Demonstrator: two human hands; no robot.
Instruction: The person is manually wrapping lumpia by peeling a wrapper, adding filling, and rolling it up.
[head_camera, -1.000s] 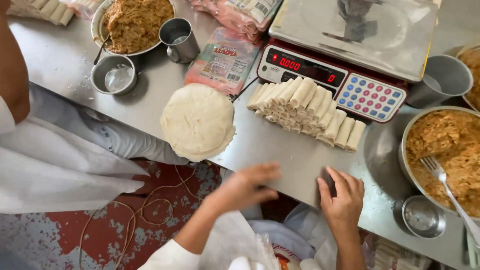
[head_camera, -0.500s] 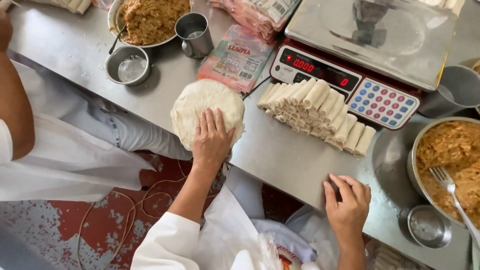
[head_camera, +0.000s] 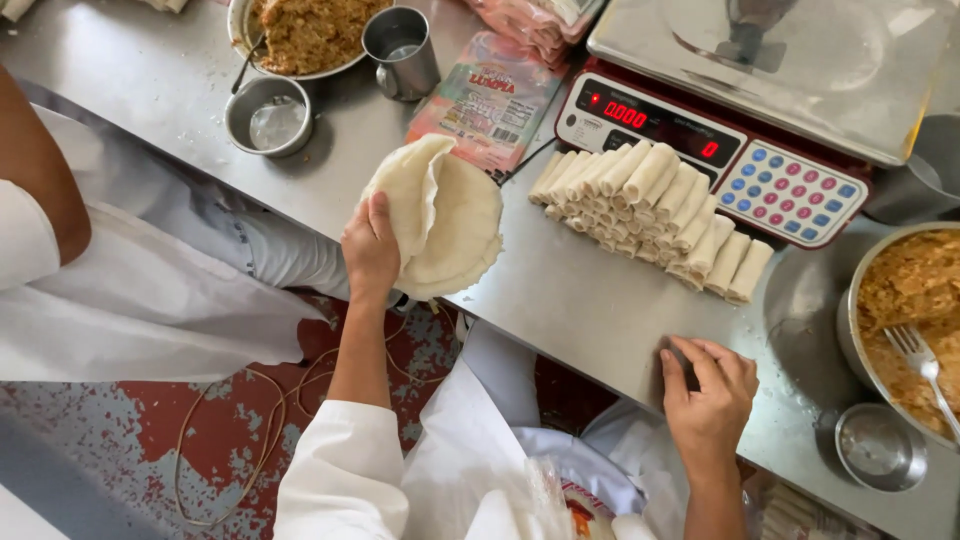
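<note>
One round wrapper (head_camera: 425, 195) lifts off its stack (head_camera: 465, 240), folded upward.

A stack of round wrappers (head_camera: 445, 225) sits at the near edge of the table (head_camera: 590, 310). The left hand (head_camera: 370, 248) is on its left side. To the right of the stack lies a row of rolls (head_camera: 650, 205), and a scale (head_camera: 740, 110) stands just behind them. The right hand (head_camera: 708, 395) rests on the near edge, farther right (well apart from the rolls). A bowl of filling (head_camera: 915, 310) with a fork (head_camera: 925, 365) in it sits at the far right. A cup (head_camera: 400, 52) stands behind the stack.
</note>
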